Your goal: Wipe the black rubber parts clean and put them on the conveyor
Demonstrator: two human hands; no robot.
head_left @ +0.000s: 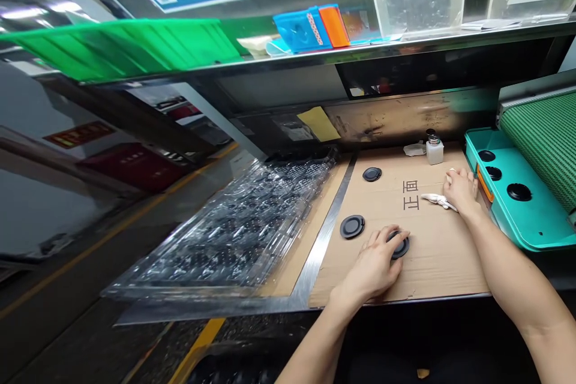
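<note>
My left hand (375,261) is closed round the edge of a black round disc (400,247) with a raised ring, at the front of the cardboard sheet (432,270). Two similar discs lie on the cardboard: one (352,227) just left of my fingers, another (372,174) farther back. My right hand (461,188) is curled near the cardboard's right side, with a bit of white at its fingertips. From under it a crumpled white cloth (438,200) sticks out to the left; the fingers partly hide the grip.
A teal tray (535,225) with several black round parts stands at right, beside a green conveyor belt (544,138). A small white bottle (434,151) stands at the back. Clear plastic trays (238,222) lie at left. Overhead, a shelf bears a green bin (135,45) and a blue-orange box (310,29).
</note>
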